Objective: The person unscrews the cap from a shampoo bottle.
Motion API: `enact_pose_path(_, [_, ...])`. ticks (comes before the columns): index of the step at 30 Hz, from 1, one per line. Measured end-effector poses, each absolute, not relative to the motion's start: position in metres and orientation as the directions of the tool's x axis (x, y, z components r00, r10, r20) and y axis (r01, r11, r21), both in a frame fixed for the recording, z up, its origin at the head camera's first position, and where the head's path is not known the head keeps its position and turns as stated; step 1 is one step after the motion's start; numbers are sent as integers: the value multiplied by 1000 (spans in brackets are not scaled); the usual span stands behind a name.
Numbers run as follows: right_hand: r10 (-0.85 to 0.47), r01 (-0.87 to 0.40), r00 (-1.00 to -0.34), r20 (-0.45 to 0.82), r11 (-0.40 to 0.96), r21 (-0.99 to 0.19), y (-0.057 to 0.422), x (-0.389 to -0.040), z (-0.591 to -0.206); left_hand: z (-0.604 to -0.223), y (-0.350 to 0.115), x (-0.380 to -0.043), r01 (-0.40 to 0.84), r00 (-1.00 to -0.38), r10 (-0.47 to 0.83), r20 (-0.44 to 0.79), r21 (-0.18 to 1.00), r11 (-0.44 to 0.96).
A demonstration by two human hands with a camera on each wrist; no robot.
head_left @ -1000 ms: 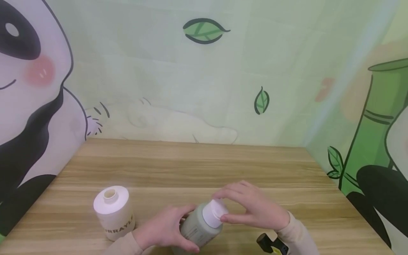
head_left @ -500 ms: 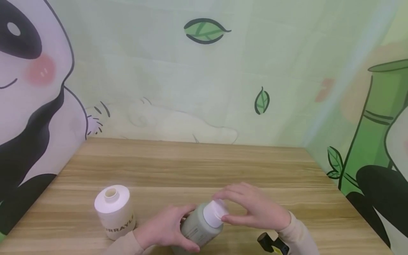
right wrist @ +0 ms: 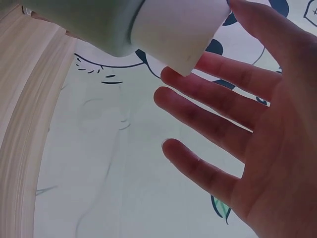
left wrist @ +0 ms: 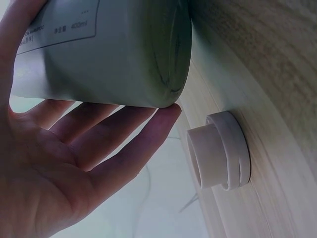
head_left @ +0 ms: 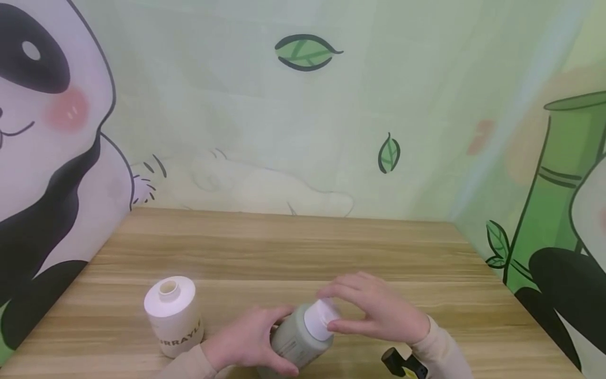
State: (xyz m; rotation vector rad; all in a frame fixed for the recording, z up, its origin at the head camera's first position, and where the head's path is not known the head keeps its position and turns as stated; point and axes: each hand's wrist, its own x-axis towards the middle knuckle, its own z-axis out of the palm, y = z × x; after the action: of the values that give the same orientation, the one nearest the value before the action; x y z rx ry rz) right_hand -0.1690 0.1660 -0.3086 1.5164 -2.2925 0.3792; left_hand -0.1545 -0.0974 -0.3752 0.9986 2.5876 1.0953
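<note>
My left hand (head_left: 251,337) grips a grey-green shampoo bottle (head_left: 295,339) around its body, thumb in front. The bottle leans to the right, and in the left wrist view its base is close to the wooden table. My right hand (head_left: 379,308) pinches the bottle's white cap (head_left: 319,318) between thumb and fingers; in the right wrist view the lower fingers (right wrist: 198,119) spread out straight below the cap. A short pale stepped collar (left wrist: 218,153) stands on the table below the left hand, hidden from the head view.
A white bottle (head_left: 175,321) with dark lettering and an uncapped neck stands left of the left hand. A black piece with a bit of yellow (head_left: 404,363) shows by the right wrist. Behind the wooden table (head_left: 284,247) hangs a printed panda backdrop (head_left: 236,105).
The scene has shifted slightly down and to the right in the head view. Both hands keep their hold on the bottle and its cap, with barely any motion.
</note>
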Motion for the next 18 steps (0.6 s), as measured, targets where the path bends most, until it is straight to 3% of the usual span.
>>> enact_pose_path(8, [-838,-940,-306,451,343,-1,166,-170,-308,-375,-98,-156,508,-762,641,93,699,503])
enact_pose_path(18, [-836,-930,-343,427,366,-31,168,-168,-307,-377,-97,-155,520,-764,638,101,682,515])
